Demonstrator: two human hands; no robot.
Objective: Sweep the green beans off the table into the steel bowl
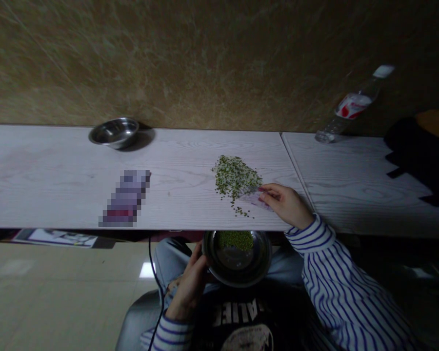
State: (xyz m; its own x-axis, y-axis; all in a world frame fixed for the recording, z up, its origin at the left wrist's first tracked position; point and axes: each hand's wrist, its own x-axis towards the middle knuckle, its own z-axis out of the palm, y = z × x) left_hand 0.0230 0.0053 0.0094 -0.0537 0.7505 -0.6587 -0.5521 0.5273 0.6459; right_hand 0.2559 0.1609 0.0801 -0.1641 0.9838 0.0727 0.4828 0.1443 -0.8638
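My left hand point(192, 285) grips the steel bowl point(238, 262) at its nine o'clock side, and my right hand point(290, 207) pinches a thin, translucent purplish sheet point(258, 199) between thumb and fingers. The loose green beans point(234, 176), mixed with paler bits, lie on the white wood-grain table point(183, 204), touching the sheet at their four o'clock side. The bowl, beans gathered at its twelve o'clock, sits at the pile's six o'clock, by the table edge. I judge that so limp-looking a sheet wants a low angle, light pressure and short strokes, the bowl held steady; strays near the edge could roll off. Farther out: a shallow steel dish point(113, 135) toward ten o'clock, a plastic bottle point(351, 106) toward two.
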